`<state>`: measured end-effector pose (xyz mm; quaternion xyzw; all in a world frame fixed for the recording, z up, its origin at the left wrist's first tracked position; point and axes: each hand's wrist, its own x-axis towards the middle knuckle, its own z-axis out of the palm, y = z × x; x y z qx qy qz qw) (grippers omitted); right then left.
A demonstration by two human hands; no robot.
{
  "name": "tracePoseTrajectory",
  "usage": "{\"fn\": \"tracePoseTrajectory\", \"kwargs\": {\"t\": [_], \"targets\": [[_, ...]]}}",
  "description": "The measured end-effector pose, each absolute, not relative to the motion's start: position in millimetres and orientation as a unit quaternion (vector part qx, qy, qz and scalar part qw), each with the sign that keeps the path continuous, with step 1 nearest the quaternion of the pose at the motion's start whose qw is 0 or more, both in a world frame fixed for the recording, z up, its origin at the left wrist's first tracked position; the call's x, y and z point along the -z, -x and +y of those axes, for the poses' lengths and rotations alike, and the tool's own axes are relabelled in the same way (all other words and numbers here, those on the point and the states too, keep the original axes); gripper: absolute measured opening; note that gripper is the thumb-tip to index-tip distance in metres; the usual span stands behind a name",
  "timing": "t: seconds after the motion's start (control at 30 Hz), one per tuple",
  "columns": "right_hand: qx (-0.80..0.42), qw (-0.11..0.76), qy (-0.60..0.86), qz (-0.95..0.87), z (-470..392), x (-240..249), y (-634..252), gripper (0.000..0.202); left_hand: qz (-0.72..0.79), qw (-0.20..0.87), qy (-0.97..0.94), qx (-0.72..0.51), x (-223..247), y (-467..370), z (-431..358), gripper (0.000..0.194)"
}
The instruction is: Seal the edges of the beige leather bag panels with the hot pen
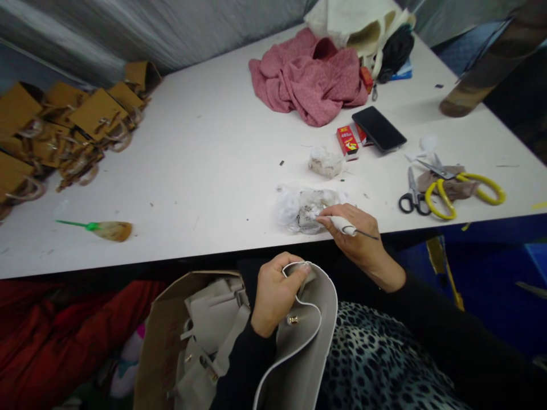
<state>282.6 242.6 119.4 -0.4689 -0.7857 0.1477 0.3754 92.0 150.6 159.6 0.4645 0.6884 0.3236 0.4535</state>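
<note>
My left hand [277, 293] pinches the upper edge of a light grey handbag [322, 307], which bends in a curve and has a small gold clasp. It hangs over my lap, in front of the table's edge. My right hand [356, 236] grips a white-wrapped tool [342, 224] with a thin metal rod sticking out toward the right. The fingertips are at a plastic-wrapped, stained block [314, 206] at the table's front edge; whether the tool's hidden end touches it I cannot tell. Another wrapped lump [325, 163] lies just behind.
Tan bags [98, 111] are piled at left, near a green-handled brush [109, 230]. A box [158, 324] of grey bag pieces stands below. To the right are a phone [379, 129], a red box [347, 141], yellow scissors [442, 199], black scissors [412, 196], a bottle [482, 74] and pink cloth [307, 77].
</note>
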Motion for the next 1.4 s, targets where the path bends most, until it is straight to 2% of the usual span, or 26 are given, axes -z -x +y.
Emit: {"fn": "tracePoseTrajectory", "kwargs": {"t": [0.1, 0.43, 0.53, 0.63, 0.7, 1.07, 1.4], "targets": [[-0.149, 0.355, 0.475, -0.792, 245, -122, -280, 0.034, 0.681, 0.464, -0.463, -0.327, -162, -90, 150, 0.009], [-0.254, 0.460, 0.485, -0.699, 245, -121, -287, 0.036, 0.686, 0.489, -0.450, -0.298, -161, -91, 150, 0.012], [-0.401, 0.498, 0.465, -0.613, 230, -126, -291, 0.037, 0.682, 0.500, -0.456, -0.278, -164, -93, 151, 0.013], [-0.564, 0.467, 0.414, -0.541, 214, -129, -292, 0.039, 0.673, 0.506, -0.468, -0.267, -166, -97, 152, 0.012], [-0.609, 0.447, 0.393, -0.524, 206, -128, -292, 0.038, 0.668, 0.510, -0.474, -0.264, -167, -99, 152, 0.013], [-0.629, 0.410, 0.376, -0.542, 200, -119, -300, 0.041, 0.664, 0.511, -0.480, -0.259, -167, -107, 150, 0.013], [-0.571, 0.351, 0.340, -0.660, 207, -132, -306, 0.038, 0.632, 0.519, -0.509, -0.269, -161, -112, 150, 0.008]]}}
